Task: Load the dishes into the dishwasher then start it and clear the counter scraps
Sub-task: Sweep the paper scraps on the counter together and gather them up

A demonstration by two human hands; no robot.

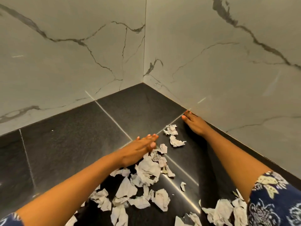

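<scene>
You look down into a corner where a dark tiled worktop (73, 144) meets two pale marble-veined walls (81, 54). Your left hand (138, 149) reaches forward with fingers straight and together, holding nothing, its lower edge touching the top of a heap of torn white paper scraps (148, 170). The scraps spread across the worktop from that hand back toward you. Two small crumpled pieces (176, 141) lie apart from the heap, between your hands. Your right hand (194, 123) lies flat with fingers extended, gripping nothing, along the foot of the right-hand wall. A dark patterned sleeve (273, 201) covers your right upper arm.
</scene>
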